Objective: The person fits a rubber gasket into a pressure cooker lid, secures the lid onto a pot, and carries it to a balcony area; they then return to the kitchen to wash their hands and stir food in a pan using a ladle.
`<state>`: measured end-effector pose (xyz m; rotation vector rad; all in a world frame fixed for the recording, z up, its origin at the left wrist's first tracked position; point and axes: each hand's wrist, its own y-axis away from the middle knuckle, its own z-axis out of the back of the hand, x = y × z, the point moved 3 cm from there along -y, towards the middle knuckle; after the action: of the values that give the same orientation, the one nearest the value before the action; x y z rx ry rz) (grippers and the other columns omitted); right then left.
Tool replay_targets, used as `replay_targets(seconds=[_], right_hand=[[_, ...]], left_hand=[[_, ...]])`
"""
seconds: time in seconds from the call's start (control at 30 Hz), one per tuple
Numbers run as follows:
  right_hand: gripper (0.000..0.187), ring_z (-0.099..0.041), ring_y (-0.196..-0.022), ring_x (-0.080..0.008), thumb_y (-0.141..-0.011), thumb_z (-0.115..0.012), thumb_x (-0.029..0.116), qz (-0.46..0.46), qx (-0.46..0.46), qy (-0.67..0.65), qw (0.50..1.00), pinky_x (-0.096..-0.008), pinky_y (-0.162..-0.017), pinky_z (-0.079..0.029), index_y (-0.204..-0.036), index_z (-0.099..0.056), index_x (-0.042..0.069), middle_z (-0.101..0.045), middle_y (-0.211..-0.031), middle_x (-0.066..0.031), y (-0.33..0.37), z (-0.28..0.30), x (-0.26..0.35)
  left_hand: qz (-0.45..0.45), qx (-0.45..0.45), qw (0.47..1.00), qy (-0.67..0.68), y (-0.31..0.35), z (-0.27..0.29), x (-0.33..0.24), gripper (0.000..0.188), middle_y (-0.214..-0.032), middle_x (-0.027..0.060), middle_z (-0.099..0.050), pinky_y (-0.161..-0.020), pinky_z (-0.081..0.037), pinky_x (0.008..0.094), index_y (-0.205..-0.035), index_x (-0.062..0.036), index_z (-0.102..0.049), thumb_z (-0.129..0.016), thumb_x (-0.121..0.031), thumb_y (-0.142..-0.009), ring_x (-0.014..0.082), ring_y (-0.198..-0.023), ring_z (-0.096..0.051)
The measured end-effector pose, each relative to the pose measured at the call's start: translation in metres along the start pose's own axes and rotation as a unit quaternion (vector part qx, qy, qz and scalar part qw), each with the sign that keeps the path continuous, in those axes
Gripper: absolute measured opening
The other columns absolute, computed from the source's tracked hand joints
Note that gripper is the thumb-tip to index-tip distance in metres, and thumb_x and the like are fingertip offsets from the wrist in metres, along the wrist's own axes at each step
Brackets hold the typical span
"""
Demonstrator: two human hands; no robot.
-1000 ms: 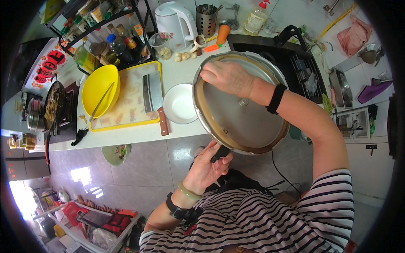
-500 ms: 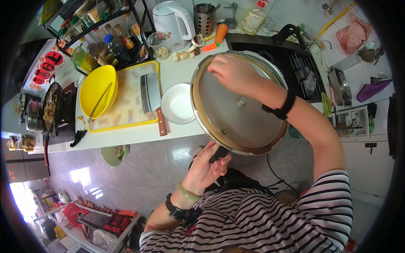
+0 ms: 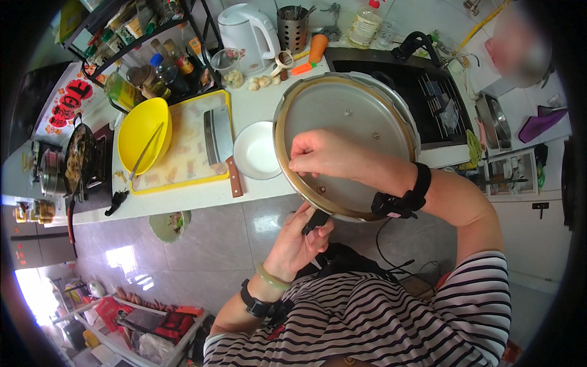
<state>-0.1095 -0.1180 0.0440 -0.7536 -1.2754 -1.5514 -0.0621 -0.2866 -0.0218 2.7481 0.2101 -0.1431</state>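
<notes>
A large round metal pressure cooker lid (image 3: 354,116) is held with its inner side up, over the counter's front edge. A yellowish-brown sealing ring (image 3: 282,131) runs inside its rim. My left hand (image 3: 298,235) is closed round the lid's black handle (image 3: 315,221) at the near side. Over the lid's left part lies my right hand (image 3: 324,154), its fingers curled and closed, the fingertips on the sealing ring's left stretch. The exact fingertip grip is partly hidden. Just left of the lid stands a white bowl (image 3: 257,151).
Left of the bowl, a cleaver (image 3: 219,136) and a yellow bowl (image 3: 137,137) rest on a yellow-edged cutting board (image 3: 192,178). Behind are garlic (image 3: 264,81), a carrot (image 3: 317,48) and a white kettle (image 3: 244,37). A black sink (image 3: 367,60) lies behind the lid.
My right hand has moved nearer and a little left, from the ring's far side to its left stretch. My left hand still holds the handle; the lid has barely shifted.
</notes>
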Motion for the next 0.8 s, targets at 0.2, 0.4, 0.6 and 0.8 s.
replay_targets(seconds=[0.2,0.4,0.6,0.8], right_hand=[[0.023,-0.055,-0.07,-0.0068,-0.09,-0.065,0.026,-0.099,0.006,-0.038,0.994,-0.0219,-0.058,-0.042,-0.093,-0.064,0.003,-0.062,-0.08,0.0003,0.007,0.003,0.012],[0.027,-0.051,-0.066,-0.0058,-0.087,-0.067,0.03,-0.012,0.009,-0.045,0.999,-0.0216,-0.053,-0.036,-0.093,-0.064,0.004,-0.061,-0.079,0.0014,-0.005,-0.003,-0.001],[0.023,-0.05,-0.062,-0.006,-0.085,-0.068,0.026,-0.092,0.001,-0.044,0.995,-0.0214,-0.052,-0.036,-0.091,-0.064,0.004,-0.061,-0.077,0.0014,-0.003,0.008,-0.01],[0.022,-0.051,-0.062,-0.0063,-0.087,-0.066,0.026,-0.087,0.035,-0.034,0.995,-0.0217,-0.053,-0.038,-0.09,-0.066,0.005,-0.062,-0.076,0.0018,-0.004,0.007,-0.009]], left_hand=[[0.003,0.02,1.0,-0.013,-0.001,0.003,-0.001,0.028,-0.074,0.0074,-0.051,-0.052,-0.047,0.0245,-0.122,-0.0104,-0.048,-0.047,-0.028,-0.1,0.01,-0.049,-0.042],[0.014,0.012,1.0,-0.004,0.0,-0.003,-0.001,0.028,-0.076,0.0075,-0.051,-0.052,-0.046,0.0243,-0.123,-0.0112,-0.047,-0.047,-0.028,-0.101,0.0105,-0.05,-0.043],[0.02,0.014,1.0,0.012,0.001,0.001,-0.001,0.028,-0.076,0.0074,-0.051,-0.052,-0.047,0.0248,-0.124,-0.0118,-0.046,-0.047,-0.027,-0.101,0.0111,-0.05,-0.044],[0.022,0.03,0.999,0.01,-0.001,0.003,0.0,0.027,-0.077,0.0072,-0.05,-0.052,-0.048,0.025,-0.125,-0.0131,-0.047,-0.045,-0.027,-0.102,0.0112,-0.051,-0.044]])
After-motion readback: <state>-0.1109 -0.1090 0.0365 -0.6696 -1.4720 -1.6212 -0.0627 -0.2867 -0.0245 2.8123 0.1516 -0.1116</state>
